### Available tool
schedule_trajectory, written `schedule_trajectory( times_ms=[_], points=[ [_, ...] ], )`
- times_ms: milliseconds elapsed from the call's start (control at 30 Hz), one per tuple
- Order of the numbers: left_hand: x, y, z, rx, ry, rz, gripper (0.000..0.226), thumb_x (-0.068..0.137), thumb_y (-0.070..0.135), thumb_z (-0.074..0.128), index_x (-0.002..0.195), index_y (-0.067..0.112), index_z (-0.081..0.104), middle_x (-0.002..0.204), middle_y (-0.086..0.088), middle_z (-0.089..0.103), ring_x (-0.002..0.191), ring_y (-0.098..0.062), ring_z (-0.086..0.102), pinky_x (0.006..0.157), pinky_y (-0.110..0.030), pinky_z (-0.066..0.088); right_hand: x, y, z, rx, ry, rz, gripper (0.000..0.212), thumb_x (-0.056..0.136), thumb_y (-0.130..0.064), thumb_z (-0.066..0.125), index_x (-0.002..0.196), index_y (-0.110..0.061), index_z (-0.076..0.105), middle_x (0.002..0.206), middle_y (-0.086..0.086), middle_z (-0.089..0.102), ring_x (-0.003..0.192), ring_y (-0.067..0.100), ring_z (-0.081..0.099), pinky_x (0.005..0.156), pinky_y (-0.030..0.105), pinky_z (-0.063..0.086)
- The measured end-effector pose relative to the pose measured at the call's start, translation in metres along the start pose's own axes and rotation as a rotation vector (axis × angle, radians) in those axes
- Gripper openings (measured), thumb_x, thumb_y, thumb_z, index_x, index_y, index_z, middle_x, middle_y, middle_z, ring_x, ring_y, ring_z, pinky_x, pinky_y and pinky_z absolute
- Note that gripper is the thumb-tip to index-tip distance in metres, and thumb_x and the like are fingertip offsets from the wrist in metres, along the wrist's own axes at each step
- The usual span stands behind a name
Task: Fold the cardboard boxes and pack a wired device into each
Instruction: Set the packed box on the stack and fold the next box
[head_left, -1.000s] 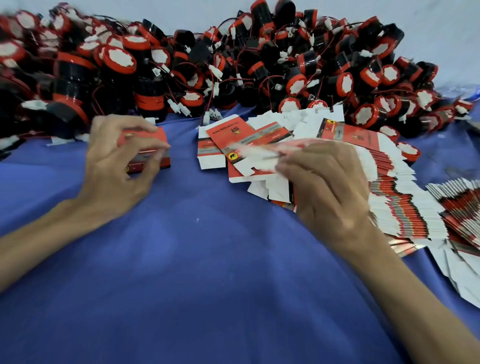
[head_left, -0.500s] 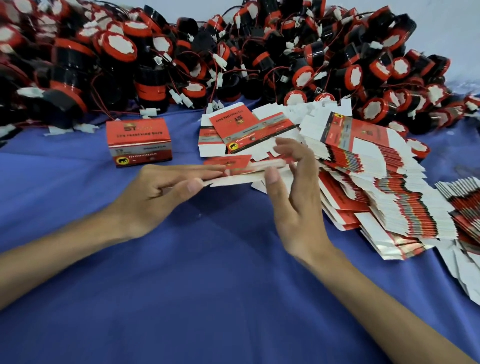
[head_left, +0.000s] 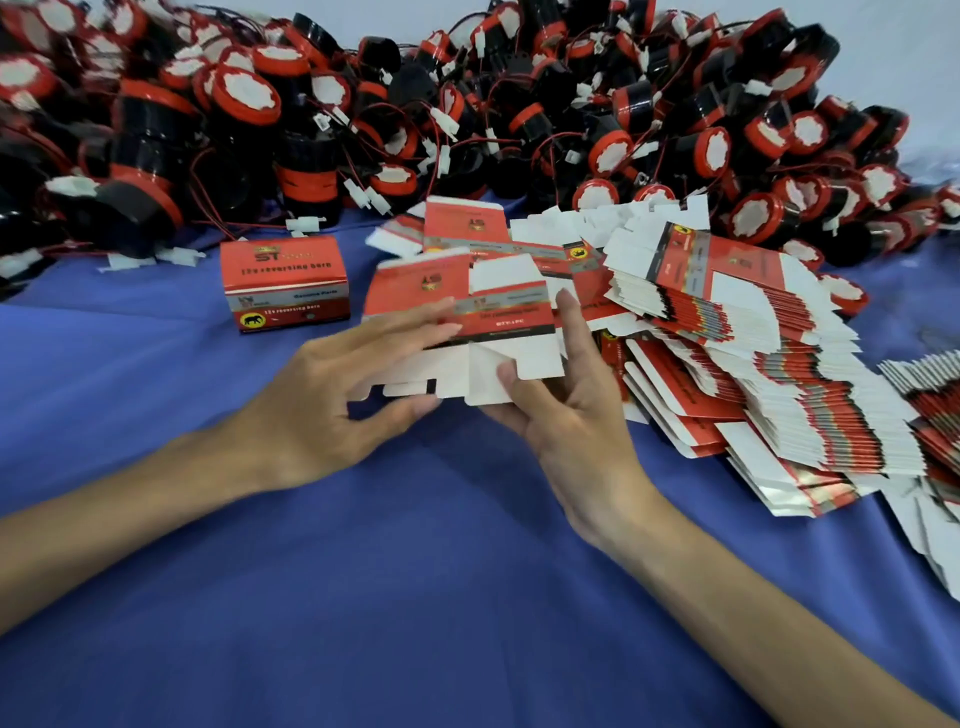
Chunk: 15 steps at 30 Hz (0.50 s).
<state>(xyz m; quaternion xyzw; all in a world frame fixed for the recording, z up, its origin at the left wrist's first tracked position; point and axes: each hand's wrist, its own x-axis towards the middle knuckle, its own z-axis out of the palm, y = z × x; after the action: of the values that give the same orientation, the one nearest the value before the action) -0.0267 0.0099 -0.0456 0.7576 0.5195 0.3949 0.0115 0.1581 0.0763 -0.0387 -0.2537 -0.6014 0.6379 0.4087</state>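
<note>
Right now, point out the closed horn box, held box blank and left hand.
closed horn box (head_left: 280, 265): head view, top face.
held box blank (head_left: 410, 286): head view, red panel.
left hand (head_left: 322, 395): head view, its back.

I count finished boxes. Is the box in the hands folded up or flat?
Not folded up. The box, held by left hand and right hand, is an unclosed blank: its white flaps stick out loose.

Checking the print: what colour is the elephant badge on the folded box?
Yellow badge, black elephant, on the folded box; head view.
</note>
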Motion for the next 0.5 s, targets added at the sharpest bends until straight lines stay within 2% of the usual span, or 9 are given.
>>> schedule_trajectory(
  times_ms=[67,133,200,267,300,367,433,467,500],
  points=[
    [-0.003,-0.002,0.001,0.103,0.000,0.008,0.063,0.087,0.032,0.057,0.142,0.009,0.039,0.153,-0.011,0.034,0.142,-0.018,0.032,0.112,-0.020,0.032,-0.003,-0.002,0.000,-0.166,-0.039,-0.091,0.071,0.096,0.006,0.048,0.152,-0.026,0.018,0.134,-0.003,0.057,0.103,0.008,0.067,0.077,0.027,0.058],
    [-0.005,-0.003,0.002,0.187,-0.008,-0.044,0.076,0.083,0.037,0.054,0.150,0.015,0.025,0.161,-0.007,0.014,0.147,-0.017,0.017,0.110,-0.018,0.029,-0.008,-0.005,-0.001,-0.431,-0.094,-0.248,0.071,0.094,0.005,0.046,0.147,-0.035,0.019,0.112,-0.002,0.067,0.086,0.011,0.070,0.068,0.030,0.059],
    [-0.005,-0.002,0.002,0.194,0.013,-0.091,0.083,0.081,0.039,0.051,0.152,0.018,0.013,0.162,-0.006,0.000,0.149,-0.012,0.006,0.105,-0.013,0.026,-0.012,-0.004,0.000,-0.578,-0.144,-0.361,0.077,0.087,0.003,0.040,0.140,-0.042,0.009,0.092,-0.011,0.067,0.068,0.003,0.070,0.056,0.016,0.053],
    [-0.004,-0.002,0.001,0.163,0.056,-0.070,0.080,0.087,0.038,0.049,0.152,0.011,0.011,0.161,-0.012,-0.001,0.149,-0.010,0.003,0.105,-0.005,0.025,-0.011,-0.003,-0.001,-0.586,-0.169,-0.391,0.077,0.084,0.005,0.039,0.145,-0.030,0.006,0.094,-0.010,0.068,0.061,-0.003,0.067,0.056,0.010,0.050],
    [-0.004,-0.002,0.000,0.140,0.078,-0.045,0.076,0.091,0.039,0.047,0.151,0.008,0.012,0.161,-0.013,0.000,0.149,-0.011,0.006,0.104,-0.005,0.027,-0.010,-0.003,-0.001,-0.603,-0.159,-0.407,0.077,0.084,0.005,0.040,0.149,-0.020,0.007,0.092,-0.006,0.071,0.058,-0.001,0.065,0.057,0.011,0.050],
    [-0.007,-0.001,0.000,0.110,0.120,-0.014,0.068,0.098,0.042,0.039,0.151,0.009,0.012,0.161,-0.008,0.004,0.148,-0.017,0.017,0.099,-0.014,0.040,-0.009,-0.003,0.000,-0.669,-0.133,-0.455,0.077,0.081,0.007,0.042,0.149,0.000,0.007,0.081,-0.010,0.069,0.059,-0.005,0.058,0.062,0.007,0.044],
    [-0.010,0.002,0.000,0.149,0.160,-0.017,0.061,0.099,0.037,0.036,0.150,0.015,0.011,0.161,-0.003,0.009,0.140,-0.021,0.035,0.080,-0.034,0.056,-0.010,-0.001,0.002,-0.718,-0.127,-0.495,0.077,0.080,0.009,0.045,0.147,0.009,0.008,0.071,-0.019,0.060,0.059,-0.016,0.052,0.060,-0.003,0.034],
    [-0.010,0.004,0.000,0.206,0.171,-0.037,0.060,0.097,0.031,0.038,0.149,0.017,0.012,0.161,-0.003,0.013,0.131,-0.023,0.047,0.066,-0.041,0.057,-0.010,0.001,0.003,-0.737,-0.131,-0.484,0.075,0.081,0.007,0.046,0.147,0.007,0.009,0.069,-0.018,0.059,0.059,-0.014,0.053,0.057,-0.001,0.037],
    [-0.008,0.006,0.000,0.290,0.177,-0.052,0.061,0.095,0.025,0.042,0.149,0.016,0.014,0.160,-0.005,0.016,0.116,-0.027,0.060,0.052,-0.042,0.055,-0.010,0.001,0.004,-0.758,-0.141,-0.468,0.074,0.083,0.004,0.045,0.149,0.002,0.011,0.068,-0.011,0.061,0.059,-0.005,0.056,0.056,0.006,0.043]
  ],
)
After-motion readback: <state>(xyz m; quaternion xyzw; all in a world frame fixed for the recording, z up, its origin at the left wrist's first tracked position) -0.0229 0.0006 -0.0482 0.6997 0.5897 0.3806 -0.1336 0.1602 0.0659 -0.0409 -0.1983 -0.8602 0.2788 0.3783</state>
